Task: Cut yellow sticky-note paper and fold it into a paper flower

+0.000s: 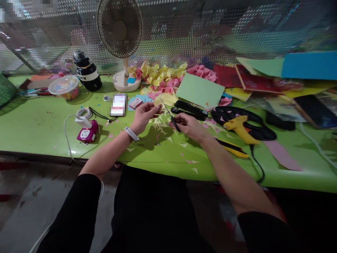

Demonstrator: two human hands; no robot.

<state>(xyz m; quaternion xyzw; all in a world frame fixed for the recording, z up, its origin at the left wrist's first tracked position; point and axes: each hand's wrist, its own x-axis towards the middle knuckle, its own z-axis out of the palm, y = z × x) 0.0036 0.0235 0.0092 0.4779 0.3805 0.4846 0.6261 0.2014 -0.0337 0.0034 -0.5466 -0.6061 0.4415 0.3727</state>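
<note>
Between the fingertips of my left hand (144, 114) is a small piece of pale yellow paper (158, 101). My right hand (186, 123) grips a pair of scissors (172, 118) by its black handles, and the blades point up and left beside the paper. Whether the blades touch the paper I cannot tell. Under both hands, many yellow and pink paper scraps (164, 128) lie scattered over the green table (147, 151). A black stapler (191, 109) rests just beyond my right hand.
Behind the hands are folded paper pieces (163, 75), a light green sheet (200, 89) and a fan (119, 31). To the right lie a yellow glue gun (238, 128) and a yellow cutter (233, 148). A purple power adapter (88, 133) and a black bottle (88, 73) stand left.
</note>
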